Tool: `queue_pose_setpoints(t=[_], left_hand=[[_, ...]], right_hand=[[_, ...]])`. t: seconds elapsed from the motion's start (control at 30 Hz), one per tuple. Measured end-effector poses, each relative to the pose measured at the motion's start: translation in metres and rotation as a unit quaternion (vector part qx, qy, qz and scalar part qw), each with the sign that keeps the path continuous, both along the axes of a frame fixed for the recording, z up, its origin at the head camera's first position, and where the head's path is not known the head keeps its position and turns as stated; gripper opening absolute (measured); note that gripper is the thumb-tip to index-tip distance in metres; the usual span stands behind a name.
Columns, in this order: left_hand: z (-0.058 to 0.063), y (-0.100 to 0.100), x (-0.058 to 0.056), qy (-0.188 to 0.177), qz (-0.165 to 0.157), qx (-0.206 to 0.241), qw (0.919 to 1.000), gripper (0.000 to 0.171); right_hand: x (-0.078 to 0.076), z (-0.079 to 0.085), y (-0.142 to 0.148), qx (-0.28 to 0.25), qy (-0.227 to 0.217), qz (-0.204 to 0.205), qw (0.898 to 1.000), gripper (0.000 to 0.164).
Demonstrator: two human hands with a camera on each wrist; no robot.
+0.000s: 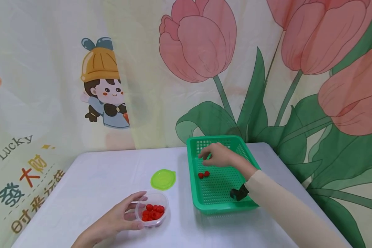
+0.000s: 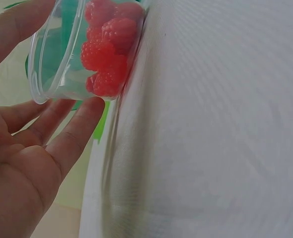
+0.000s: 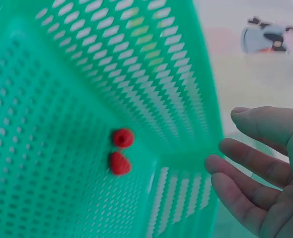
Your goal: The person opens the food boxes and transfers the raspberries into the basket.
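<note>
My left hand [image 1: 119, 215] holds a small clear plastic tub [image 1: 140, 213] on the table, thumb on the near side and fingers on the far side. Several red raspberries [image 2: 114, 47] lie in the bottom of the tub, which has no lid on. Over the far part of a green perforated basket [image 1: 224, 209] hovers my right hand [image 1: 218, 155], its fingers loosely bent. Nothing shows between those fingers [image 3: 246, 186] in the right wrist view. Two raspberries [image 3: 120, 151] sit side by side on the basket floor, below the right hand.
A bright green lid [image 1: 163, 179] lies flat on the white-covered table [image 1: 111, 179], between tub and basket. Behind the table hangs a printed cloth [image 1: 151, 86] with tulips and a cartoon figure. A black device [image 1: 239, 193] sits at the right wrist.
</note>
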State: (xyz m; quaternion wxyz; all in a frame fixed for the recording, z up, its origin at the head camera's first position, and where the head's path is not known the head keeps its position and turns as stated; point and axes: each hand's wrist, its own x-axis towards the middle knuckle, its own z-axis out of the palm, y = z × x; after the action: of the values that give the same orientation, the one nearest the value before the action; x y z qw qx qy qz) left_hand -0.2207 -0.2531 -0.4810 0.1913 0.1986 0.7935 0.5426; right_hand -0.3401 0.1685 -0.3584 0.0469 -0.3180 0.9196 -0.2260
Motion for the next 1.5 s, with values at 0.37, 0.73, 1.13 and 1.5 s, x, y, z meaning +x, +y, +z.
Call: queue_pose_setpoints(t=[0.37,0.73,1.13,1.5], left_hand=[[-0.001,0.001,-0.001,0.002,0.005,-0.007,1.0,0.091],[0.001,0.002,0.0,-0.005,0.006,-0.005,1.0,0.091],[0.002,0.002,0.0,-0.011,0.004,0.0,0.9999,0.09],[0.003,0.001,0.001,0.0,-0.007,0.016,0.9999,0.09]], right_hand=[[0.026,0.016,-0.041,-0.026,-0.002,0.04,0.999,0.025],[0.042,0.013,-0.076,-0.028,-0.028,0.056,0.998,0.024],[0.05,-0.005,-0.107,0.001,-0.03,0.083,0.996,0.028],[0.058,-0.019,-0.126,0.01,-0.044,0.097,0.994,0.029]])
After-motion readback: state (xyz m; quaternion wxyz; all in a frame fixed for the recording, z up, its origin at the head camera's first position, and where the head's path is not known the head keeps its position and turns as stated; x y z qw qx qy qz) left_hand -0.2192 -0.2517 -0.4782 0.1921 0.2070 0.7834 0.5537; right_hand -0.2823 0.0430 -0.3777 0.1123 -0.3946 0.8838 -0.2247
